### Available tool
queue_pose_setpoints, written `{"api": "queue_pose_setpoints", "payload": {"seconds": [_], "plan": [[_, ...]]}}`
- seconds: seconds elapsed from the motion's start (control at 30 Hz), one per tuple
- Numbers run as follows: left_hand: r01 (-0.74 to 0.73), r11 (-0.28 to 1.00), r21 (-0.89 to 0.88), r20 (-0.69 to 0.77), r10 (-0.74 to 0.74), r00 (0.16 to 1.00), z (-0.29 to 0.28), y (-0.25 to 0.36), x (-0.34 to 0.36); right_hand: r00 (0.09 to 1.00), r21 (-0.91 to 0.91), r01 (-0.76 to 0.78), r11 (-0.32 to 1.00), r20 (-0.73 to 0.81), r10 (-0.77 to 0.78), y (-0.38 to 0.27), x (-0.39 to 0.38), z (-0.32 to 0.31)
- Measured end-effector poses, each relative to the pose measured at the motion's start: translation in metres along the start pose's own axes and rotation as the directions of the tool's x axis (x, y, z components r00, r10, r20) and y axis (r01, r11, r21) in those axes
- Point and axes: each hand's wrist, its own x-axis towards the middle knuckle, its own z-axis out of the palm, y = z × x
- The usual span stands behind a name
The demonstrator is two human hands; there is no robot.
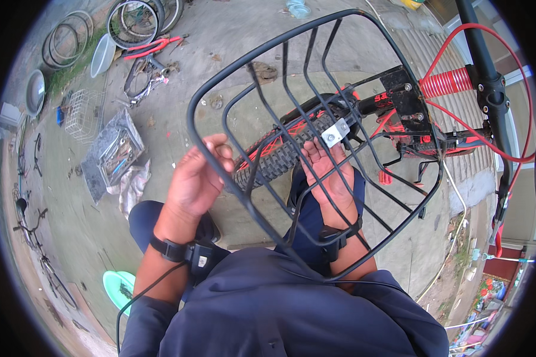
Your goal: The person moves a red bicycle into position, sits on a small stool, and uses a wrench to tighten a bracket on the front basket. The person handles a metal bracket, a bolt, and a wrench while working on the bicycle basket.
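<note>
A black wire bicycle basket (412, 209) spreads over the middle of the view, fixed by a dark plate (404, 96) at the handlebar side. My left hand (195, 178) is under the basket's left rim, its fingers curled in; whatever they hold, if anything, is hidden. Beneath the basket bars lies my right hand (329, 178), palm up with fingers loosely apart. Its fingertips are by a small silver metal bracket (336, 132) at the basket's wires; whether they touch is unclear. The knobby front tyre (272, 165) with red spokes shows through the bars.
A black handlebar (488, 65) and red cables (531, 113) are at right. To the left lie a tray of tools (120, 153), a wire basket (84, 116) and a green basin (117, 288). Loose wheel rims (135, 24) and a red frame part (152, 47) are farther off.
</note>
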Motion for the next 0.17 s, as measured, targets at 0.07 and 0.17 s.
{"api": "queue_pose_setpoints", "payload": {"seconds": [0.07,0.17], "plan": [[-0.059,0.998,-0.016,-0.036,0.058,0.998,-0.008,0.01,-0.011,0.998,-0.016,0.004,1.0,-0.055,-0.005,0.003,-0.009,-0.007],[-0.113,0.993,-0.02,-0.019,0.113,0.993,-0.028,0.032,-0.03,0.998,0.007,-0.054,0.999,-0.026,0.054,0.007,-0.018,-0.021]]}}
